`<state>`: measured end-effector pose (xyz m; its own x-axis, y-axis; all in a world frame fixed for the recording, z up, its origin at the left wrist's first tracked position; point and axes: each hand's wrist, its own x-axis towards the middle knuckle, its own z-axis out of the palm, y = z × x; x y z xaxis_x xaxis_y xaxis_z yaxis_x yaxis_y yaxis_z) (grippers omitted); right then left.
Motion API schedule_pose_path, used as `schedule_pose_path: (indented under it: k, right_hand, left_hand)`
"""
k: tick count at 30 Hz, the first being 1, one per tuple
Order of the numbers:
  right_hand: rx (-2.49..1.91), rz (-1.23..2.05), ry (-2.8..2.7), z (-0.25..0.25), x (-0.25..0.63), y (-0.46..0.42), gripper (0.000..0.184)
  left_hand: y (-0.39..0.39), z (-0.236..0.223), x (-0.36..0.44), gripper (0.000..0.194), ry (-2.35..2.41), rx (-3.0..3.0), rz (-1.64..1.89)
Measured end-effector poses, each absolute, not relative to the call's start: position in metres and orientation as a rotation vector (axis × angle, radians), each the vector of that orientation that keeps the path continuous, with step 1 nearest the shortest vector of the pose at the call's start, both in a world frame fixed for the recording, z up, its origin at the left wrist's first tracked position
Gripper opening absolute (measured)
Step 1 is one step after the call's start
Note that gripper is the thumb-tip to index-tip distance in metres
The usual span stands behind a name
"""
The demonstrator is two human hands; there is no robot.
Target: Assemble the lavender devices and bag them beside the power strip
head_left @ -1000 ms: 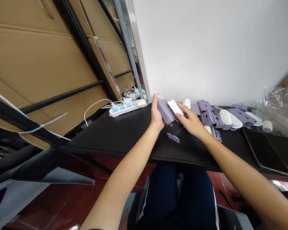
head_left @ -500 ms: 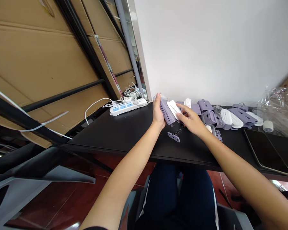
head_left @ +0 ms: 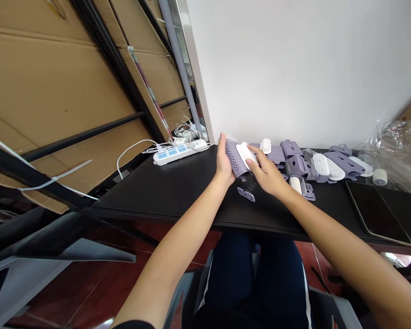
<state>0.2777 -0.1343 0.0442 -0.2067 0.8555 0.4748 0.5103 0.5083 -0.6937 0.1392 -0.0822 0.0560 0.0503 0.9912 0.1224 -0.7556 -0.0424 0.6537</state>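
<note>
My left hand is wrapped round a purple plastic housing with rows of small holes, held tilted above the black table. Against the housing's right side lies a white slotted plate, gripped by my right hand with thumb and fingers. The fingers hide part of the plate, and I cannot tell whether it is seated in the housing. Just below, a small purple slotted piece rests on the table beside a thin coil spring.
Several purple housings and white oval plates are grouped to the right. A white roll, a dark tablet and clear plastic wrap lie farther right. On the left, a power strip with cables sits near the wall.
My right hand has shifted over the white plate, its thumb now lying across the plate's face and covering more of it. The view has shifted slightly.
</note>
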Motion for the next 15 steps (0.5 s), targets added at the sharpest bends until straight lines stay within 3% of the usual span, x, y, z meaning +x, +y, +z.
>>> schedule_pose_path:
  k: [9, 15]
  right_hand:
    - [-1.334, 0.204, -1.878, 0.050, 0.277, -0.133, 0.057]
    - [-1.263, 0.185, -1.853, 0.052, 0.275, -0.129, 0.046]
  left_hand:
    - [-0.094, 0.058, 0.144, 0.050, 0.477, 0.671, 1.247]
    - [-0.089, 0.054, 0.144, 0.047, 0.520, 0.587, 1.221]
